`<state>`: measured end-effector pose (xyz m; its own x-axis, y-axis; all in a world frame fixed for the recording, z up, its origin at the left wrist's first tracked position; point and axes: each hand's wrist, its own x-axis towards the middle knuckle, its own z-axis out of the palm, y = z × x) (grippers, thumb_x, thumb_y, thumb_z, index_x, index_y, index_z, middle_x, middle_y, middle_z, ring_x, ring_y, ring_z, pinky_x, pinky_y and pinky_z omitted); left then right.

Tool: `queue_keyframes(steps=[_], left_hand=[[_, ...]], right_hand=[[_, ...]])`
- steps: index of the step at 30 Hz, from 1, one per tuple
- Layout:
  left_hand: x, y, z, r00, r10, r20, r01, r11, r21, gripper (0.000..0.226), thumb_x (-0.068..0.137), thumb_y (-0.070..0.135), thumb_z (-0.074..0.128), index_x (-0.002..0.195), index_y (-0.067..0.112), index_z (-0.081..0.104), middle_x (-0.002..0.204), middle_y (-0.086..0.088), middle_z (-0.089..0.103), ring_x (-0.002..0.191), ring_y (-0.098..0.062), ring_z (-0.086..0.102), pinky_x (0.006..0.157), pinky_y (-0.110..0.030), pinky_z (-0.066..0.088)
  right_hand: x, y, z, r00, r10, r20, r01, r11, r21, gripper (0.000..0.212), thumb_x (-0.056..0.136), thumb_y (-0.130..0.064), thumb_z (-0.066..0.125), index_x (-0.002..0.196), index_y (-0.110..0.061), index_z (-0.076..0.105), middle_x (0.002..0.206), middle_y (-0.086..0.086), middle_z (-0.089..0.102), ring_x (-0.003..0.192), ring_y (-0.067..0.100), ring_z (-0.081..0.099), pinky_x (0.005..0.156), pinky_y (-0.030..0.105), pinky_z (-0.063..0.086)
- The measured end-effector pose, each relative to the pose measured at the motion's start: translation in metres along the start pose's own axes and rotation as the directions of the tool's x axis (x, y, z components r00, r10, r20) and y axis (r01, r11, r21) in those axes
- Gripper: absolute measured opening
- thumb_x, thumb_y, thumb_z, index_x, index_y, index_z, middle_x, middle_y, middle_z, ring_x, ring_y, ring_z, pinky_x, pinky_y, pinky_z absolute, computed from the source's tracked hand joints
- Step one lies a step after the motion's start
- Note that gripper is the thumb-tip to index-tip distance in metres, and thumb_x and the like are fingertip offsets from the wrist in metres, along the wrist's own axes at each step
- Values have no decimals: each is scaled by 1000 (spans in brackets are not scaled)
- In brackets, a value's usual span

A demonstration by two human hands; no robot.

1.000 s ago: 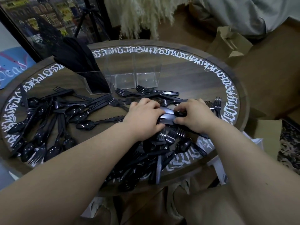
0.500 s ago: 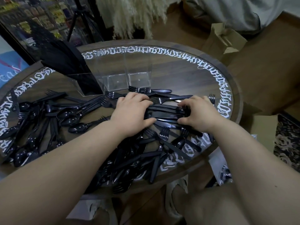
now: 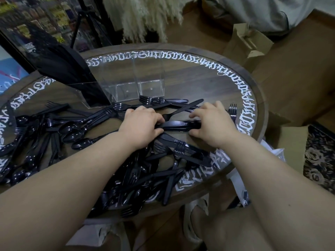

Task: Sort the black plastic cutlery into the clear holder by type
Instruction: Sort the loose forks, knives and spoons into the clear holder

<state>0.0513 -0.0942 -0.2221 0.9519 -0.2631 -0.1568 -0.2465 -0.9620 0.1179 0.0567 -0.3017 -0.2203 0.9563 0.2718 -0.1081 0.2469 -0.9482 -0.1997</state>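
- Knives (image 3: 178, 125), a small bundle of them, lie between our two hands just this side of the clear holder (image 3: 137, 82), near the middle of the round desk (image 3: 208, 82).
- Our left hand (image 3: 140, 126) curls round the bundle's left end, and our right hand (image 3: 212, 124) pinches its right end between thumb and fingers.
- Compared with a second ago, our hands sit a little farther apart and more of the stack shows between them; the pieces now look squared up rather than splayed.
- We take that to mean the gathering step is nearly done and the bundle is about ready to be lifted to a compartment.
- Long axis: the bundle runs left to right across our view, lying flat or nearly so on the desk. We cannot tell which end carries the blades, since our hands cover both ends.
- It will need turning upright before it goes in; the holder's openings face up.
- The holder's left compartment is already packed with black cutlery (image 3: 72, 69), while the middle and right compartments look empty.
- Loose forks (image 3: 145, 99) lie right at the holder's foot, spoons (image 3: 72, 131) spread to the left, and a mixed heap (image 3: 137, 178) sits at the near edge, so much sorting remains.
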Motion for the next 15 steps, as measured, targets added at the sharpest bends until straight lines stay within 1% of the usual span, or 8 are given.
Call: queue_keyframes(steps=[2,4,6,8,9,11,13,15], left_hand=[[-1,-2,0,1000,1,10,-1,1000,-11,30,90,45,57,118,35,60,119,7,56,118,-20,45,96,-40,31],[-3,-2,0,1000,15,4,-15,999,-34,28,91,42,57,118,34,60,117,7,57,117,-19,47,96,-40,32],[-6,-4,-1,999,14,-43,-17,998,-68,29,91,39,58,119,34,60,116,7,58,117,-19,47,97,-40,34],[-10,-8,-4,993,-17,-121,2,993,-121,37,88,37,62,125,33,58,122,7,58,122,-20,44,100,-41,35],[-12,-12,-5,987,-41,-155,18,989,-144,43,87,36,64,129,31,56,126,6,57,125,-21,42,102,-42,36],[-17,-21,-8,976,-96,-193,63,983,-173,53,84,35,68,134,28,51,133,2,52,128,-24,40,104,-45,36],[-23,-31,-10,962,-157,-224,112,973,-201,59,83,34,69,137,25,47,135,-1,49,127,-27,41,105,-47,37],[-29,-38,-11,941,-216,-262,155,960,-235,63,82,33,71,138,23,45,135,-3,48,125,-27,43,104,-47,37]], right_hand=[[2,-12,3,998,-63,-11,63,998,-8,46,82,-45,67,125,-32,58,124,-3,53,116,25,35,92,35,35],[4,-22,7,995,-94,15,94,995,-11,38,87,-42,62,123,-34,59,120,-4,54,114,24,36,85,35,34],[5,-27,12,994,-108,15,108,994,-22,31,90,-39,58,120,-31,61,116,-2,54,111,25,39,80,35,32],[6,-29,15,995,-104,0,104,995,-12,31,92,-35,56,121,-27,61,113,3,55,110,27,42,82,35,38],[7,-29,15,995,-96,0,96,995,9,31,92,-31,56,121,-23,61,113,4,55,110,28,44,84,35,40],[8,-31,14,997,-70,16,68,993,95,29,93,-25,57,120,-17,61,113,7,56,110,28,49,81,31,38],[9,-32,11,998,-51,22,46,978,204,27,92,-22,59,118,-15,62,114,8,57,108,28,54,77,28,35],[9,-34,7,1000,-11,7,8,949,315,27,91,-20,62,117,-15,65,114,7,62,107,28,56,77,26,36]])
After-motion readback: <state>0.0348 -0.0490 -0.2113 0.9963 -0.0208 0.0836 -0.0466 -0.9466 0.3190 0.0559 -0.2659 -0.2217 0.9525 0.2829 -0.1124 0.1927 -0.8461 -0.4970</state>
